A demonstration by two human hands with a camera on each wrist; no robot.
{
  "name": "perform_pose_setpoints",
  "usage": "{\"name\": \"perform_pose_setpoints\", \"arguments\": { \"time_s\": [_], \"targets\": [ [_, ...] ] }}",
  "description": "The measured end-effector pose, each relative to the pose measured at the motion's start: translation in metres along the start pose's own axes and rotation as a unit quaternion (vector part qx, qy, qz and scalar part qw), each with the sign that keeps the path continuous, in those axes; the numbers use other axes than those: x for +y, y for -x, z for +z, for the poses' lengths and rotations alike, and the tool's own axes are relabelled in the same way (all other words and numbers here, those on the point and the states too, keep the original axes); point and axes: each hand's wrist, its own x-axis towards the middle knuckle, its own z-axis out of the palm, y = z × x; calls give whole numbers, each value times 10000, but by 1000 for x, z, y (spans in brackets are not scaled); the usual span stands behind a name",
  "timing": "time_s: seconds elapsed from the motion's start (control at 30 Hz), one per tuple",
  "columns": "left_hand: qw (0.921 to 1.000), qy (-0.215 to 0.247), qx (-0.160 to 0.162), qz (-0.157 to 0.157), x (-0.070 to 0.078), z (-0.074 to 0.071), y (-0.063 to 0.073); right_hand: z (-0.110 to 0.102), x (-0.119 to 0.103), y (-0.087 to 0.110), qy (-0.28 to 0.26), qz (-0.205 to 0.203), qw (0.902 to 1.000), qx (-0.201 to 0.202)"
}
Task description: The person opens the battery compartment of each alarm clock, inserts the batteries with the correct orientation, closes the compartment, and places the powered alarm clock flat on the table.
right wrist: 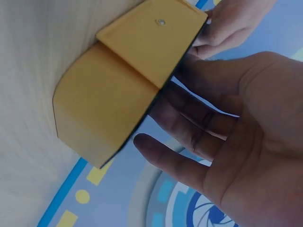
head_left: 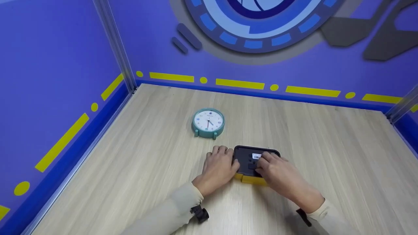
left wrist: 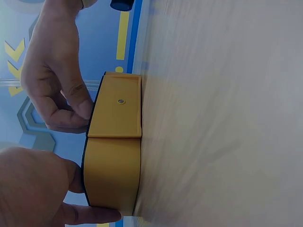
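Note:
A yellow clock (head_left: 253,180) lies on its front, with its black back panel (head_left: 243,156) up; small knobs and a white label (head_left: 256,156) show there. My left hand (head_left: 219,168) grips its left end, thumb at the back's edge and a finger (left wrist: 94,214) along the yellow side. Over the right half of the panel, my right hand (head_left: 277,171) has thumb and fingertips bent together at the back; what lies between them is hidden. In the right wrist view its lower fingers (right wrist: 175,168) spread out past the dark rim. A screw (left wrist: 121,101) marks the yellow side.
A round teal alarm clock (head_left: 208,122) lies face up beyond my left hand, its two feet toward me. The pale wooden table (head_left: 147,137) meets blue panels (head_left: 241,70) at the back and left. Both wrists wear dark straps (head_left: 200,213) over light sleeves.

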Motion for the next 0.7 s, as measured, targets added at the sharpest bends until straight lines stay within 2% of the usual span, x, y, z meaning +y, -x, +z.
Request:
{"name": "perform_pose_setpoints", "arguments": {
  "time_s": [0.13,0.37,0.5,0.7],
  "targets": [
    [10000,38,23,28,0,0,0,-3,6,0,-271,501,9984,-36],
    [10000,-2,3,18,-1,1,1,3,16,3,-46,1245,9908,-525],
    [10000,-15,-9,0,0,1,0,8,19,4,-84,1497,9861,-721],
    [10000,-12,-25,-21,0,0,0,11,19,5,-242,1641,9839,-658]
  ]
}}
